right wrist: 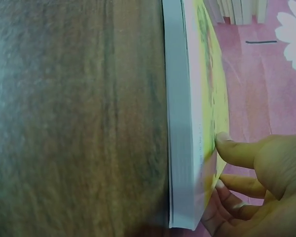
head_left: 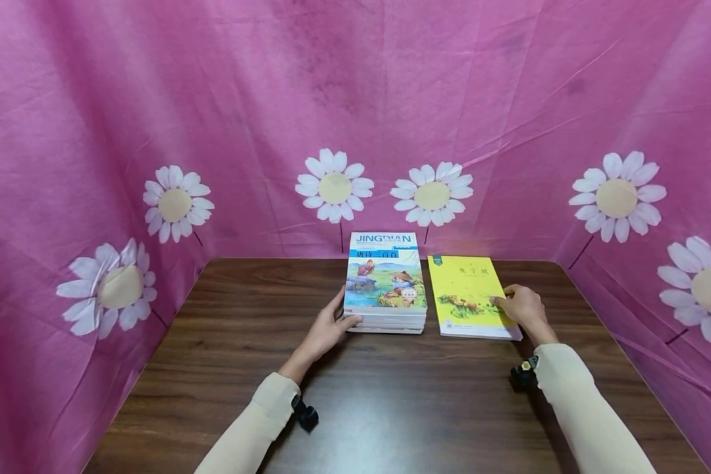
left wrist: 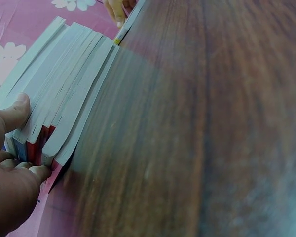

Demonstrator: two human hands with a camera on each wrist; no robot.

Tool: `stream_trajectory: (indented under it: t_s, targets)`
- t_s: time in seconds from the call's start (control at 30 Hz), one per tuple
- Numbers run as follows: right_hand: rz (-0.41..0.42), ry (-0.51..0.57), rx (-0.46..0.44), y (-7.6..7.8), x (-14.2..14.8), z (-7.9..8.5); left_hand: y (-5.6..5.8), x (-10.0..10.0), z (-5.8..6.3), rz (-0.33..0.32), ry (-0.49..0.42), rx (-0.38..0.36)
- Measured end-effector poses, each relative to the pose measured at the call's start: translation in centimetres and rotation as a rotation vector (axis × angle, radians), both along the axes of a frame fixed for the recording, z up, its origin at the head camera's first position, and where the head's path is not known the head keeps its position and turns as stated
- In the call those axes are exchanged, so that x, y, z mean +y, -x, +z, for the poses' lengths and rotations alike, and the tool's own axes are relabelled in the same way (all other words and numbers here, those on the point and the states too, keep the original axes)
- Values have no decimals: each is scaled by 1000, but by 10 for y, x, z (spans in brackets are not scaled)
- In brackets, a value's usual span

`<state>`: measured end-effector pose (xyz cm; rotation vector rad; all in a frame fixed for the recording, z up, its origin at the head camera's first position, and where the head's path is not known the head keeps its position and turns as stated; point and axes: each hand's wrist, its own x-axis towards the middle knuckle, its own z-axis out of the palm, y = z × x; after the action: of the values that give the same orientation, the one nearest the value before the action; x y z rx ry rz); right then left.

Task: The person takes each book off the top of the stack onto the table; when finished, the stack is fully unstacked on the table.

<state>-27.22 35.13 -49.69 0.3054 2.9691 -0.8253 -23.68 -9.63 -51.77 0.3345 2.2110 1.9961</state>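
Observation:
A stack of several books point(head_left: 385, 321) lies on the brown wooden table point(head_left: 367, 395), its top cover showing a painted river scene and the letters JINGDIAN. My left hand point(head_left: 327, 329) grips its near left corner, thumb against the front page edges point(left wrist: 79, 74) and fingers along the left side. To the right of the stack lies a yellow book point(head_left: 462, 289) with a picture of animals on grass. My right hand point(head_left: 524, 308) holds it by the right edge: the thumb rests on the cover point(right wrist: 214, 98), and the other fingers bend at the book's side.
A pink curtain point(head_left: 261, 99) with large white daisies surrounds the table's back and sides. Black wrist cameras sit at both cuffs, the left one point(head_left: 305, 415) and the right one point(head_left: 523, 375). A narrow strip of table separates the stack from the yellow book.

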Motion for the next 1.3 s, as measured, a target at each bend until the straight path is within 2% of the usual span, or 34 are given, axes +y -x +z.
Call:
stream_trajectory:
  t_s: [0.27, 0.4, 0.53, 0.7, 0.87, 1.13, 1.3]
  targets:
    - [20, -13, -23, -4, 2, 8, -1, 1, -1, -11, 0, 3]
    - [37, -15, 40, -5, 0, 17, 0, 2, -1, -16, 0, 16]
    - [66, 47, 98, -2, -11, 32, 0, 2, 0, -6, -1, 11]
    - [116, 162, 105, 2, -34, 55, 2, 1, -1, -12, -12, 14]
    - [161, 237, 89, 6, -62, 70, 2, 0, -2, -14, -7, 16]
    - [226, 338, 130, 19, -103, 84, 1, -1, -2, -13, -18, 6]
    - [237, 393, 94, 27, -127, 87, 3, -1, -3, -23, -21, 8]
